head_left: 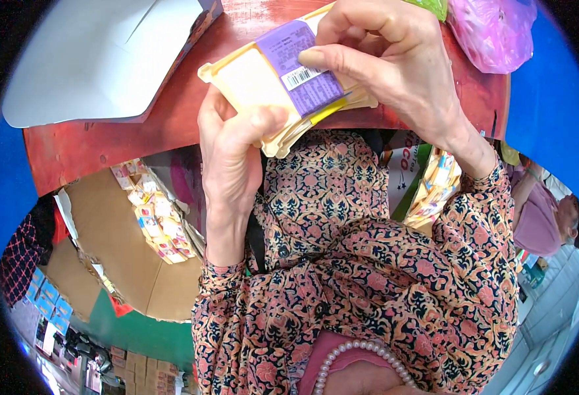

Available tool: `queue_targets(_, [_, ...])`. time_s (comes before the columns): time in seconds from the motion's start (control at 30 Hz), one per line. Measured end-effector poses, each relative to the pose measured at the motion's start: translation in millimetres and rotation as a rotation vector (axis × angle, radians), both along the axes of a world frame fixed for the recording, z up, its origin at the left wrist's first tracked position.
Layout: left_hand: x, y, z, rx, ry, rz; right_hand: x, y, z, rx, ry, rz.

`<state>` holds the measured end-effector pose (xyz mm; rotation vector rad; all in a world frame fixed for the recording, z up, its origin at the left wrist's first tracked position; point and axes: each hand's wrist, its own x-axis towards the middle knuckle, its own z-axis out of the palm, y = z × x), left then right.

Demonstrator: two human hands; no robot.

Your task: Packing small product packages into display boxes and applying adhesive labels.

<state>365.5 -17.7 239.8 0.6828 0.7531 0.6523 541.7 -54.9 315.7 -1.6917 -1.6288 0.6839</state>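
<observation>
In front of me, over the red table (pixel 194 72), I hold a stack of flat, cream-coloured plastic trays or packs (pixel 243 85). A purple printed label (pixel 286 49) with a barcode wraps across the top one, and a yellow strip (pixel 329 112) shows at its lower edge. My left hand (pixel 230 135) is closed around the near left side of the stack, its thumb lying on top. Against the purple label presses the thumb of my right hand (pixel 395 62), its fingers curled over the label's far edge. The right fingertips are partly hidden.
An open white-lined carton (pixel 99 66) stands at the table's left. A pink plastic bag (pixel 490 33) and a green packet (pixel 431 6) lie far right. Below left, a cardboard box (pixel 115 230) holds small packets (pixel 164 227); more packets (pixel 437 181) sit right. Another person (pixel 539 220) is at right.
</observation>
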Motion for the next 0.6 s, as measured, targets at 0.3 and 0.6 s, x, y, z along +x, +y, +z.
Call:
queue_targets(0.3, [4.1,0.8,-1.2,0.01,-0.016,-0.011,-0.1,-7.9,-9.6,0.084,0.205,-0.161])
queue_targets(0.6, [2.5,0.5,-3.0,-0.018,-0.064,0.016,0.8,-27.1,-26.4,0.522,-0.424,0.259])
